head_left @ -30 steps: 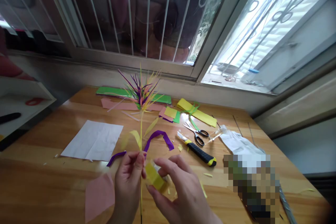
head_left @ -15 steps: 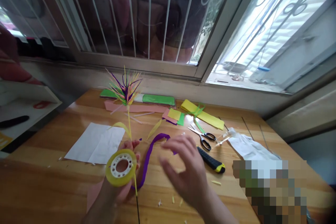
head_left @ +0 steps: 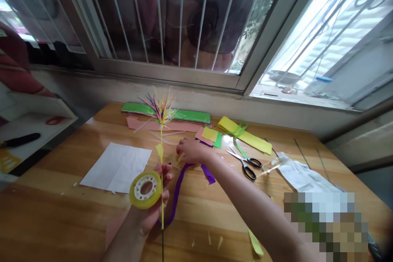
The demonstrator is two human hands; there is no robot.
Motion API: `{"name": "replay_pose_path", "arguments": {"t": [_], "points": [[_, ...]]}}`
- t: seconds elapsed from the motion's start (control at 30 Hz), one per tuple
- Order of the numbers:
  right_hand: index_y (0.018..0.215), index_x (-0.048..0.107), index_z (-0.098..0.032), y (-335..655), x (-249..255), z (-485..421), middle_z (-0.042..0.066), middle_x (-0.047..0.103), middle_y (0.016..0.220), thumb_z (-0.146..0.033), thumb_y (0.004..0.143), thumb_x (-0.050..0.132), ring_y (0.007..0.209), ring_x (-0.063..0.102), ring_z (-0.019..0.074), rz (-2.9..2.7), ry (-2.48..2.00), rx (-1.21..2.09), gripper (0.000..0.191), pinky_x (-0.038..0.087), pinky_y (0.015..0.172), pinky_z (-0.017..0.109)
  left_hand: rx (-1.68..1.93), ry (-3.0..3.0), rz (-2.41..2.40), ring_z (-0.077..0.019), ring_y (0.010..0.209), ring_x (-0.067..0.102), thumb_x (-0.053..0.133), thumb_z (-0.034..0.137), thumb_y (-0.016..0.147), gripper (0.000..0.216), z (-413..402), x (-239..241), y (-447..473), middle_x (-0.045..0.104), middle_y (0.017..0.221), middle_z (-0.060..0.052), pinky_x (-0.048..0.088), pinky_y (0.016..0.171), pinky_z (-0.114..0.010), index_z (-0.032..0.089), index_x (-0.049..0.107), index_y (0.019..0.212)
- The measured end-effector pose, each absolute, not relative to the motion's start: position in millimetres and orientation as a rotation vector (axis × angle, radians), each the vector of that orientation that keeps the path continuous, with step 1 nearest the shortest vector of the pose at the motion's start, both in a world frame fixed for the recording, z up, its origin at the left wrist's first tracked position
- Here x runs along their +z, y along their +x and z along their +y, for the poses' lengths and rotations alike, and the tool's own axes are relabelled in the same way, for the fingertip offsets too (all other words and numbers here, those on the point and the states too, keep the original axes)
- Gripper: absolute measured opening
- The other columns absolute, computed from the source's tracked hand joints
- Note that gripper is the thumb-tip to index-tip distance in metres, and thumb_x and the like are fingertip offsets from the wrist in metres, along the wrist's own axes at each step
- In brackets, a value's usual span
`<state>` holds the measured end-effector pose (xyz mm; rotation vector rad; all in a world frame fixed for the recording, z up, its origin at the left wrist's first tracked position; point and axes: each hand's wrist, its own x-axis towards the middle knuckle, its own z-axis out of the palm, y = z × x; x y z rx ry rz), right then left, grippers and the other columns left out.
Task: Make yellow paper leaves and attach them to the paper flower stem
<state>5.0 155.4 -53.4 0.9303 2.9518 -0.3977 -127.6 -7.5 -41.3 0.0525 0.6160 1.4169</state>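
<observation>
My left hand (head_left: 156, 200) is closed around the yellow-wrapped stem of a paper flower (head_left: 161, 114), held upright. Its fringed head is purple, pink and yellow, and a yellow paper leaf (head_left: 159, 152) is attached on the stem. A roll of clear yellowish tape (head_left: 136, 196) rests against the same hand, facing me. Stretched out past the stem, my right hand (head_left: 193, 150) has its fingers curled down on a loose yellow paper leaf (head_left: 180, 158), partly hidden by them. A purple paper strip (head_left: 176, 198) curves between the two arms.
White paper (head_left: 113, 168) lies left. Folded green paper (head_left: 193, 116), pink paper (head_left: 178, 126) and small coloured squares (head_left: 210, 134) lie behind. Scissors (head_left: 245, 163), a yellow paper strip (head_left: 245, 135), dark wires (head_left: 302, 153) and a white cloth (head_left: 301, 172) are right. A window stands behind the table.
My right hand has moved forward and left from above the table's middle to the loose yellow leaf and closed on it. My left hand still holds the flower, which has turned slightly.
</observation>
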Motion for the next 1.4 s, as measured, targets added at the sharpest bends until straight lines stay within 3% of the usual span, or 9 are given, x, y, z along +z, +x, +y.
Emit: {"name": "replay_pose_path", "arguments": {"t": [0.2, 0.4, 0.53, 0.77, 0.9, 1.03, 1.17, 1.3, 1.4], "points": [[0.080, 0.068, -0.010, -5.0, -63.2, 161.1, 0.016, 0.065, 0.087, -0.013, 0.064, 0.061, 0.086, 0.055, 0.0287, 2.913, 0.893, -0.283, 0.018, 0.040, 0.067, 0.032, 1.405, 0.002, 0.583, -0.0082, 0.064, 0.056, 0.061, 0.013, 0.076, 0.007, -4.2, -41.1, -127.9, 0.060, 0.079, -0.003, 0.041, 0.037, -0.009, 0.014, 0.066, 0.080], [0.081, 0.063, -0.017, 20.9, -33.5, 144.8, 0.006, 0.066, 0.083, -0.010, 0.070, 0.058, 0.080, 0.057, 0.0204, 3.027, 1.010, -0.306, 0.014, 0.041, 0.067, 0.027, 1.509, 0.044, 0.674, -0.0107, 0.066, 0.058, 0.064, 0.010, 0.071, 0.006, -2.2, -42.0, -125.5, 0.061, 0.081, -0.003, 0.043, 0.037, -0.012, 0.014, 0.066, 0.076], [0.085, 0.059, -0.018, 57.0, 1.0, 113.6, 0.005, 0.064, 0.088, -0.010, 0.082, 0.050, 0.090, 0.053, 0.0182, 3.213, 1.117, -0.271, 0.012, 0.041, 0.078, 0.028, 1.490, 0.078, 0.693, -0.0153, 0.074, 0.061, 0.064, 0.010, 0.071, 0.010, -0.3, -33.5, -119.0, 0.064, 0.087, -0.004, 0.048, 0.044, -0.017, 0.014, 0.068, 0.080], [0.078, 0.060, -0.020, 108.0, 46.0, 60.5, 0.004, 0.065, 0.082, -0.008, 0.082, 0.050, 0.088, 0.049, 0.0211, 3.660, 1.186, -0.043, 0.016, 0.043, 0.079, 0.036, 1.174, 0.152, 0.379, -0.0187, 0.101, 0.059, 0.073, 0.019, 0.065, 0.021, 4.7, -11.2, -85.7, 0.064, 0.107, -0.006, 0.050, 0.052, -0.013, 0.017, 0.070, 0.086], [0.078, 0.060, -0.021, 122.1, 58.1, 52.0, 0.003, 0.064, 0.081, -0.006, 0.080, 0.052, 0.087, 0.050, 0.0201, 3.700, 1.231, -0.008, 0.017, 0.043, 0.081, 0.038, 1.057, 0.233, 0.372, -0.0174, 0.106, 0.057, 0.070, 0.022, 0.071, 0.012, 7.4, 4.1, -64.5, 0.065, 0.100, -0.005, 0.049, 0.053, -0.013, 0.016, 0.068, 0.082], [0.078, 0.060, -0.021, 125.8, 58.6, 54.9, 0.003, 0.065, 0.079, -0.005, 0.079, 0.052, 0.085, 0.051, 0.0199, 3.690, 1.218, -0.030, 0.019, 0.043, 0.081, 0.038, 1.078, 0.316, 0.349, -0.0227, 0.107, 0.057, 0.071, 0.020, 0.069, 0.008, 6.7, 12.2, -52.9, 0.066, 0.096, -0.006, 0.046, 0.047, -0.013, 0.017, 0.067, 0.075], [0.083, 0.061, -0.023, 125.0, 51.3, 58.4, 0.003, 0.065, 0.083, -0.007, 0.080, 0.052, 0.089, 0.052, 0.0208, 3.687, 1.219, -0.087, 0.019, 0.044, 0.082, 0.039, 1.111, 0.270, 0.357, -0.0223, 0.099, 0.061, 0.073, 0.018, 0.066, 0.010, 4.2, 3.6, -53.9, 0.069, 0.093, -0.007, 0.047, 0.049, -0.013, 0.018, 0.070, 0.075], [0.108, 0.056, -0.026, 131.5, 40.9, 63.1, 0.006, 0.061, 0.104, -0.013, 0.079, 0.059, 0.102, 0.050, 0.0231, 3.749, 1.558, -0.175, 0.033, 0.041, 0.090, 0.043, 1.077, 0.169, 0.265, -0.0176, 0.103, 0.060, 0.060, 0.008, 0.077, 0.032, 3.1, -5.3, -60.8, 0.066, 0.107, -0.008, 0.050, 0.062, -0.013, 0.025, 0.067, 0.104], [0.112, 0.052, -0.027, 138.4, 27.0, 67.0, 0.006, 0.057, 0.108, -0.019, 0.077, 0.062, 0.104, 0.051, 0.0224, 3.694, 2.222, -0.830, 0.037, 0.039, 0.093, 0.043, 1.073, 0.109, 0.137, -0.0137, 0.092, 0.064, 0.049, 0.001, 0.081, 0.047, 4.2, -1.9, -65.0, 0.064, 0.111, -0.009, 0.049, 0.057, -0.010, 0.029, 0.060, 0.117]]}}
